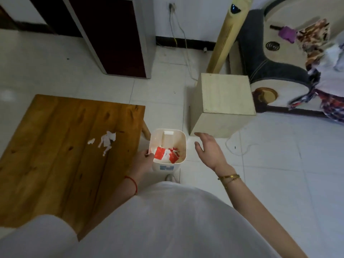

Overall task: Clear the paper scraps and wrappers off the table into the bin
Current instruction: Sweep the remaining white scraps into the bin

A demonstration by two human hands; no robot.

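White floor tiles [270, 155] are carrying everything I am logging from my remote station. Item one: torn white paper scraps [107, 141], two pieces lying near the right edge of the wooden worktop [55, 146], the small one just left of the larger. Item two: cream bin [168, 146], standing on the floor just beside the worktop's right edge, already holding red wrappers [161, 153] and white paper. Item three: left hand [143, 162], its grip curling against the bin's left rim, fingertips touching the edge; whether it is pinching anything I cannot tell. A red cord [133, 184] is circling that wrist. Item four: right hand [207, 149], hovering right of the bin, fingers spread and holding nothing, gold bracelets [229, 177] on the wrist. Item five: pale box stool [223, 103], standing beyond the bin. Item six: sofa [279, 62] with heaped clothes, far right.
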